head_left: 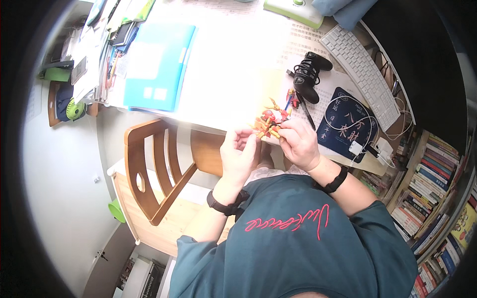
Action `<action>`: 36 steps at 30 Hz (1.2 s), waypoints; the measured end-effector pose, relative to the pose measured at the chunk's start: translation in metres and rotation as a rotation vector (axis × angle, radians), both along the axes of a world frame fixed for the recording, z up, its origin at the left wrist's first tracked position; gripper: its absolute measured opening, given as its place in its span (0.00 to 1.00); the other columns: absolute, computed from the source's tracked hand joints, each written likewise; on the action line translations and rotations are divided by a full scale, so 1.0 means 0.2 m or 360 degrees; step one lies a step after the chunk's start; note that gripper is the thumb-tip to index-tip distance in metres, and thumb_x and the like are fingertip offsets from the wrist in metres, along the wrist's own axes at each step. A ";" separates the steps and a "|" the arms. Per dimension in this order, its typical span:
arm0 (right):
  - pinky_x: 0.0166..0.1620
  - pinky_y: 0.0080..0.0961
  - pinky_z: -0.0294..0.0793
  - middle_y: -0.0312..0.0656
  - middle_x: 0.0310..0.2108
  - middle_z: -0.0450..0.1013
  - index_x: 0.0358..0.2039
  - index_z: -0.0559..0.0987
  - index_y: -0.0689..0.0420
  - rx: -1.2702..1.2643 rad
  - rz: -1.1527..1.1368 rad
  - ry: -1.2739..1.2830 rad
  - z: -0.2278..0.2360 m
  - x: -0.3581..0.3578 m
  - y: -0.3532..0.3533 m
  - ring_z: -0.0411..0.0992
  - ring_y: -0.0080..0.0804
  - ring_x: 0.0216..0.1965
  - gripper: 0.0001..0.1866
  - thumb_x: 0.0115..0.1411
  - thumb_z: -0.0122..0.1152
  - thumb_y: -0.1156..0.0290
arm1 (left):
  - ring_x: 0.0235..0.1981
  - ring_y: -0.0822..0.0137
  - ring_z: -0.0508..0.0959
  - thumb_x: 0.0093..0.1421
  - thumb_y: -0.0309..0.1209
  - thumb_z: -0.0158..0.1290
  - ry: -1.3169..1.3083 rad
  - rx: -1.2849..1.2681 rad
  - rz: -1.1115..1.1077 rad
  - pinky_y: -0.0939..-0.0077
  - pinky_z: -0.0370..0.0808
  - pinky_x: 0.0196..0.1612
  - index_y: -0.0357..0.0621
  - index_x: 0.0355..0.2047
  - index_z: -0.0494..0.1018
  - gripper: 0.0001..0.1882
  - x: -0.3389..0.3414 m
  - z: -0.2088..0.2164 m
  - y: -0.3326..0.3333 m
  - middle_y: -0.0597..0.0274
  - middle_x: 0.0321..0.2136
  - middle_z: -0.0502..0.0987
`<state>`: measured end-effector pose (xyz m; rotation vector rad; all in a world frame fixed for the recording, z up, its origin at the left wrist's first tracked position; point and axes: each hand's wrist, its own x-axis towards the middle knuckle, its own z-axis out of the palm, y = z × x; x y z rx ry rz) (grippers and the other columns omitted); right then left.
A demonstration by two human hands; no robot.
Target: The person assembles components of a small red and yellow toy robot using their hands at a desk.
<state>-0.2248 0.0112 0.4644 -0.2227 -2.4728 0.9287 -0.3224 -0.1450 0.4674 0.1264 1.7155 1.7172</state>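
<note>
A small red, orange and yellow toy figure (pixel 270 119) with spiky parts is held up at the near edge of the desk. My right hand (pixel 301 143) pinches its lower right side between thumb and fingers. My left hand (pixel 237 153) has its fingers curled, with the tips against the toy's lower left side; exactly which part they grip is too small to make out. Just beyond the toy lie a few small red and blue pieces (pixel 294 101) and a black pen (pixel 306 113). A black game controller (pixel 310 74) wrapped in its cable rests behind them.
A white keyboard (pixel 361 74), a dark blue mat (pixel 350 119) and white cables lie to the right, before a dark monitor (pixel 417 59). Blue folders (pixel 158 64) sit at the desk's left. A wooden chair (pixel 149 174) stands left of me; full bookshelves (pixel 432 179) stand right.
</note>
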 end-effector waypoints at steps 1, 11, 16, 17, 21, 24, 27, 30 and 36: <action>0.37 0.35 0.74 0.44 0.34 0.72 0.30 0.75 0.58 -0.0008 -0.0023 0.0007 0.00 0.00 0.00 0.73 0.45 0.34 0.12 0.43 0.63 0.80 | 0.35 0.74 0.77 0.62 0.19 0.50 0.0000 -0.0001 -0.0002 0.81 0.76 0.44 0.35 0.40 0.69 0.06 0.00 -0.01 0.00 0.59 0.36 0.76; 0.37 0.32 0.72 0.45 0.30 0.72 0.28 0.73 0.60 -0.0521 -0.0165 -0.0026 -0.05 0.00 0.01 0.72 0.43 0.33 0.07 0.46 0.58 0.83 | 0.29 0.74 0.77 0.64 0.24 0.45 -0.0038 0.0001 0.0047 0.79 0.77 0.36 0.33 0.41 0.73 0.09 -0.09 -0.02 -0.04 0.59 0.31 0.76; 0.35 0.27 0.70 0.43 0.28 0.70 0.28 0.73 0.61 -0.0860 -0.0172 -0.0130 -0.08 0.02 0.01 0.70 0.37 0.30 0.06 0.48 0.59 0.83 | 0.28 0.74 0.77 0.64 0.25 0.47 -0.0207 0.0012 0.0124 0.79 0.77 0.36 0.34 0.41 0.74 0.09 -0.13 -0.01 -0.02 0.60 0.29 0.77; 0.35 0.25 0.70 0.43 0.28 0.69 0.28 0.73 0.61 -0.0970 -0.0201 -0.0170 -0.08 0.02 0.01 0.70 0.34 0.30 0.06 0.49 0.59 0.83 | 0.29 0.73 0.78 0.64 0.25 0.47 -0.0212 -0.0007 0.0098 0.79 0.78 0.37 0.34 0.42 0.73 0.10 -0.13 -0.01 -0.02 0.60 0.29 0.77; 0.33 0.22 0.69 0.41 0.28 0.69 0.28 0.73 0.61 -0.1084 -0.0212 -0.0205 -0.09 0.03 0.01 0.70 0.29 0.30 0.05 0.51 0.59 0.83 | 0.29 0.73 0.78 0.64 0.27 0.49 -0.0241 -0.0045 0.0064 0.79 0.78 0.37 0.34 0.44 0.73 0.11 -0.14 0.01 -0.01 0.60 0.29 0.78; 0.33 0.22 0.70 0.40 0.29 0.69 0.29 0.73 0.61 -0.1119 -0.0220 -0.0233 -0.09 0.03 0.01 0.70 0.29 0.30 0.05 0.52 0.59 0.82 | 0.29 0.73 0.79 0.64 0.27 0.50 -0.0268 -0.0037 0.0081 0.79 0.78 0.37 0.34 0.44 0.74 0.11 -0.14 0.02 0.00 0.59 0.29 0.78; 0.34 0.22 0.72 0.40 0.30 0.69 0.29 0.73 0.61 -0.1201 -0.0237 -0.0275 -0.10 0.03 0.02 0.70 0.28 0.31 0.04 0.53 0.60 0.80 | 0.29 0.74 0.78 0.64 0.28 0.50 -0.0292 -0.0031 0.0065 0.79 0.78 0.36 0.34 0.43 0.74 0.11 -0.14 0.02 0.00 0.59 0.30 0.78; 0.35 0.22 0.72 0.39 0.30 0.69 0.30 0.73 0.61 -0.1273 -0.0258 -0.0328 -0.11 0.04 0.02 0.71 0.26 0.31 0.05 0.54 0.60 0.79 | 0.28 0.74 0.78 0.64 0.28 0.51 -0.0332 -0.0038 0.0093 0.80 0.78 0.36 0.34 0.43 0.74 0.11 -0.14 0.02 0.00 0.59 0.31 0.79; 0.34 0.21 0.72 0.36 0.30 0.70 0.30 0.73 0.60 -0.1492 -0.0295 -0.0423 -0.12 0.05 0.02 0.70 0.22 0.30 0.05 0.54 0.61 0.77 | 0.29 0.74 0.79 0.64 0.28 0.52 -0.0348 -0.0092 0.0038 0.81 0.78 0.35 0.34 0.42 0.74 0.10 -0.16 0.05 0.01 0.58 0.32 0.79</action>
